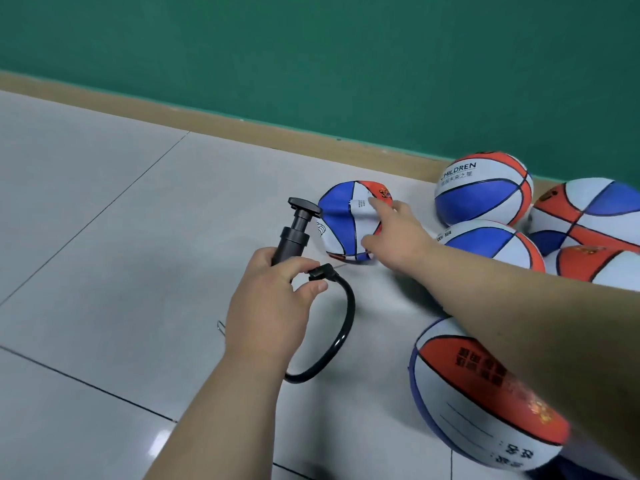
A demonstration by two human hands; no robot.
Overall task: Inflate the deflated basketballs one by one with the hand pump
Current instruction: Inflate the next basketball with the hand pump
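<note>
One head view: the left hand wraps the barrel of the hand pump, hose looping below that grip, while just beyond it the right hand, fingers spread, touches the deflated basketball, apparently fetching it; next, find its valve.

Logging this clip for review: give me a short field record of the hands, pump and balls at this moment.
left hand: grips hand pump barrel, handle up
hose: loops below left hand
right hand: open, fingers touching deflated basketball
deflated basketball: caved in, on tiled floor
other basketballs: several rounder ones, clustered at right
</note>
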